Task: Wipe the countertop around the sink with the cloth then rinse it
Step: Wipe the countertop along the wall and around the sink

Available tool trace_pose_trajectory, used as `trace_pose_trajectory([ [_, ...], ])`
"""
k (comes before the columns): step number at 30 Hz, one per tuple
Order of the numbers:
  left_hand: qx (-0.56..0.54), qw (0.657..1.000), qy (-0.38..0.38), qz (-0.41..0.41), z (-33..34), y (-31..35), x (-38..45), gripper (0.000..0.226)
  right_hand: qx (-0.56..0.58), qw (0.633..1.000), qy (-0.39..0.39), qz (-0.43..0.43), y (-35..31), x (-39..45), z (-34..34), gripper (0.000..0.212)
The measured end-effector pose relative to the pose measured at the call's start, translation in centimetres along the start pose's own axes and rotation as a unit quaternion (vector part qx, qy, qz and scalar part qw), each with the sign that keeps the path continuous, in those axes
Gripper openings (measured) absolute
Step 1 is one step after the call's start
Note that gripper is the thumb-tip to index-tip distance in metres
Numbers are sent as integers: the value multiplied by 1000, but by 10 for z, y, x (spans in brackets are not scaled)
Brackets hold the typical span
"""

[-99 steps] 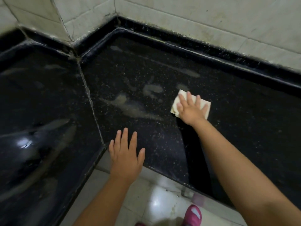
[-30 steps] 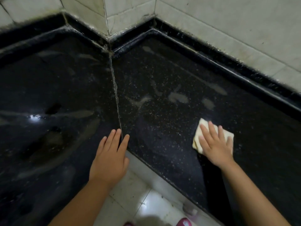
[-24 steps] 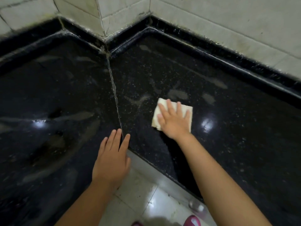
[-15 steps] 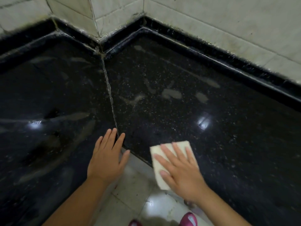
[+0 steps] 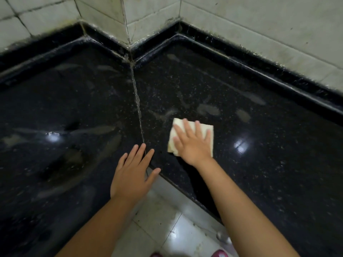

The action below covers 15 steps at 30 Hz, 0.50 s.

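Black speckled stone forms the countertop (image 5: 250, 173), which wraps an inner corner under pale wall tiles (image 5: 259, 25). On the right-hand slab, near its front edge and just right of the seam (image 5: 138, 108), the cloth (image 5: 206, 131) is pressed flat under the right hand (image 5: 191, 145), whose fingers lie straight and spread over it; nothing is curled round the fabric. The left hand (image 5: 132, 175) is laid flat at the front edge where the two slabs meet, fingers extended and nothing held, apparently as a brace. Beyond the cloth, toward the back edge, pale smears (image 5: 207, 110) are seen on the stone, and more streaks (image 5: 96, 129) are spread across the left slab. Wiping is judged to be under way, with much residue left and rinsing not begun; no sink is shown. Since the cloth is held only by downward pressure, it could be bunched or left behind on a fast stroke, or pushed over the front edge onto the floor tiles (image 5: 167, 229). The surface looks wet in places, so the bracing palm might be slid off its edge.
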<state>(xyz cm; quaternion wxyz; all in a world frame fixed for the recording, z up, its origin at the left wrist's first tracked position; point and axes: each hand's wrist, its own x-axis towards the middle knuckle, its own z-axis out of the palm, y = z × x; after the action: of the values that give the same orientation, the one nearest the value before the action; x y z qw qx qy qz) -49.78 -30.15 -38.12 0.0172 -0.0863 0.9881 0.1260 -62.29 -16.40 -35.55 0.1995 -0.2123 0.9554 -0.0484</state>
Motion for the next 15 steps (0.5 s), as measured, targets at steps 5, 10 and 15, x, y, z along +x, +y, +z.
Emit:
trace_pose_trajectory([
  [5,-30,999,27,0,3,0,-2,100,-54,989,38,-131,4,-51,26,63],
  [10,4,999,-38,9,-6,1,1,81,-122,989,5,-85,91,-112,35,48],
  [15,-26,1000,-16,6,-6,3,-1,81,-23,994,34,103,107,-72,3,63],
])
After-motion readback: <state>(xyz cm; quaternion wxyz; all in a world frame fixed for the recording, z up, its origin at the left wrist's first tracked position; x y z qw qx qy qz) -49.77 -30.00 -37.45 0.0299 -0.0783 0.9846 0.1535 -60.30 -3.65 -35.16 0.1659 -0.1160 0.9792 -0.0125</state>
